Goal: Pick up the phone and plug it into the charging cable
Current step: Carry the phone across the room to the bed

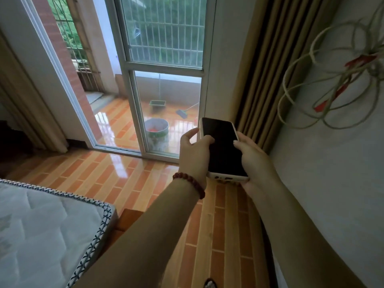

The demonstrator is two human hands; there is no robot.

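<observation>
We see the phone (pixel 223 148) held above the tiled floor (pixel 128 175), dark screen up, between both hands. Our left hand (pixel 194 151) grips its edge from 9 o'clock, thumb on the glass; our right hand (pixel 252 159) clasps it from 3 o'clock. No writing is legible on it. Coiled cables (pixel 332 80) hang on the wall at 2 o'clock, well apart from the phone. A curtain (pixel 276 65) stands behind, a mattress (pixel 47 231) at 8 o'clock.
</observation>
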